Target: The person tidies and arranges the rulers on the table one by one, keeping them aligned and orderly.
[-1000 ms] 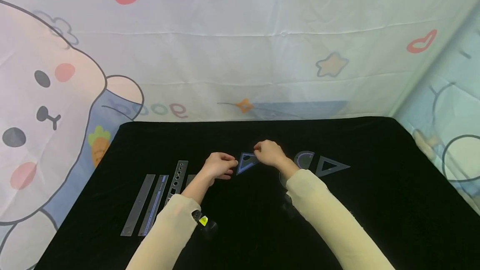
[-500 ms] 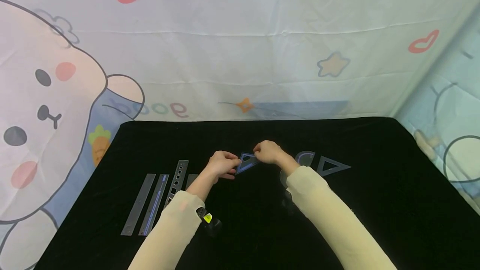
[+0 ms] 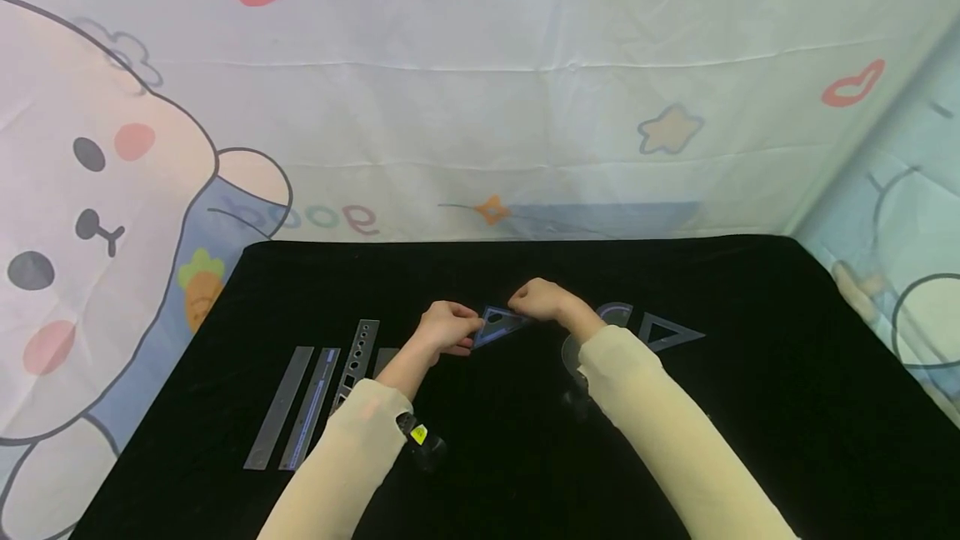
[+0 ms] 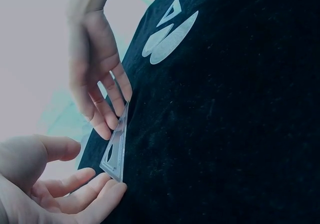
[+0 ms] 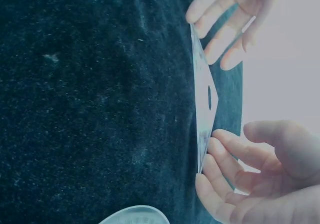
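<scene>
A clear set square (image 3: pixel 504 329) with blue markings and a hole in its middle lies between my hands on the black cloth. My left hand (image 3: pixel 444 327) has its fingertips right at the near left corner, thumb held apart in the left wrist view. At the opposite end, the fingertips of my right hand (image 3: pixel 542 300) touch the edge. In the right wrist view the right hand's thumb (image 5: pixel 275 134) stands away from the set square, while its fingers lie along the edge.
Left of my hands stand a plain ruler (image 3: pixel 278 407), a blue-marked ruler (image 3: pixel 309 408), a stencil ruler (image 3: pixel 360 348) and another strip (image 3: pixel 384 358), partly behind the arm. On the right are a protractor (image 3: pixel 619 315), a round clear piece (image 3: pixel 570 354) and a second set square (image 3: pixel 671 335).
My left hand has moved right and reached the set square's left corner. The right hand has shifted slightly, so more of the set square's right end shows.
</scene>
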`<state>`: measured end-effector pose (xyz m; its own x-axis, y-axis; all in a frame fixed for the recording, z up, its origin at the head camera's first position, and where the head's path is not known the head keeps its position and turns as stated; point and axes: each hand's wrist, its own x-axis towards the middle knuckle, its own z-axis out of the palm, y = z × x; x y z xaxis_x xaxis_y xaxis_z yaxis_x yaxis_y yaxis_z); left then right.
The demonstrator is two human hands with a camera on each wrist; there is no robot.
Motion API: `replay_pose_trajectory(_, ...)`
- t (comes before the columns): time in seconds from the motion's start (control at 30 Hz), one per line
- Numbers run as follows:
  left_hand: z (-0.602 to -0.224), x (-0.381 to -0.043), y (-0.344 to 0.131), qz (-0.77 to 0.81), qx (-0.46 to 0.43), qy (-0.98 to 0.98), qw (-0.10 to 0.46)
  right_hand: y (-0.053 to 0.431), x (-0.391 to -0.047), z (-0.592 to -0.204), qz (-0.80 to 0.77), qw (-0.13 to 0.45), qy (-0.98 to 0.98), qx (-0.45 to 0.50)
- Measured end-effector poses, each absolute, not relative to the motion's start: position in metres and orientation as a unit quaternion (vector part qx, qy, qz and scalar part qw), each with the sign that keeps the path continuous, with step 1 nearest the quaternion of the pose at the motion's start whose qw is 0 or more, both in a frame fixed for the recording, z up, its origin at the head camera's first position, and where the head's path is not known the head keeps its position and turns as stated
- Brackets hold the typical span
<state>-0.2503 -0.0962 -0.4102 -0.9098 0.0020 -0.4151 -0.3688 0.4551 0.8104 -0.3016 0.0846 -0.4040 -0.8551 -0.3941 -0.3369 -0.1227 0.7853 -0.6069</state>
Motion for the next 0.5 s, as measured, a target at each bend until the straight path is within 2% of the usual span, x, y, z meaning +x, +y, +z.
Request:
replay_pose_trajectory(0.2,-0.4121,-0.2525,-0.0958,0.498,-0.103,0.842,0.181,0.0894,-0.304,-0.4057,-0.376,0.281,0.879,-0.084)
replay_pose_trajectory(0.5,-0.4149,-0.2547,-0.0926,0.48,-0.094,0.853,0.182,0.0868,-0.3013,-0.405,-0.391,0.277,0.875,-0.064)
